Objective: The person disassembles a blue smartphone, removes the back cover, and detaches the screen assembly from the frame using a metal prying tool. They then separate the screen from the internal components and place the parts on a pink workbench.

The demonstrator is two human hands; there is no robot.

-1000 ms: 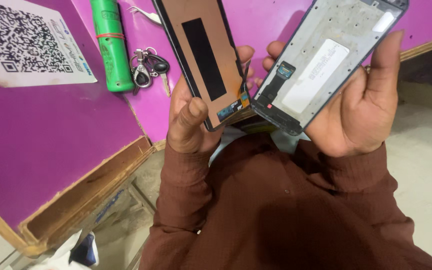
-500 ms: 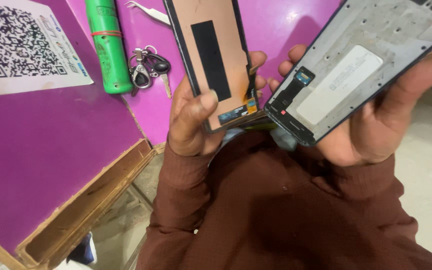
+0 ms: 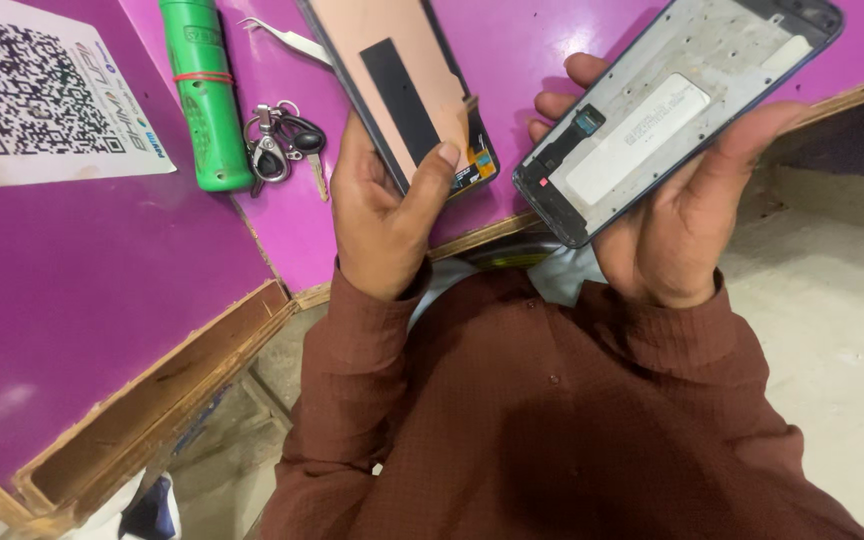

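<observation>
My left hand (image 3: 384,215) grips a detached phone screen panel (image 3: 397,85), its copper-coloured back with a black strip facing me and a small orange flex part at its lower end. My thumb lies across the panel's lower right side. My right hand (image 3: 674,215) holds a phone frame (image 3: 672,105) with a dark blue rim and silver inside, tilted up to the right. A white patch and a small black connector show inside it. The two parts are apart, with a gap of purple table between them.
On the purple table (image 3: 82,300) lie a green cylinder (image 3: 202,90) with a red band, a bunch of keys (image 3: 277,150), metal tweezers (image 3: 287,38) and a white printed card (image 3: 37,95). The table's wooden edge (image 3: 152,390) runs along my lap. A pale floor (image 3: 842,300) lies at right.
The screen panel and the frame, touching at their lower corners a second ago, have been drawn apart. The frame moved right and the view shifted.
</observation>
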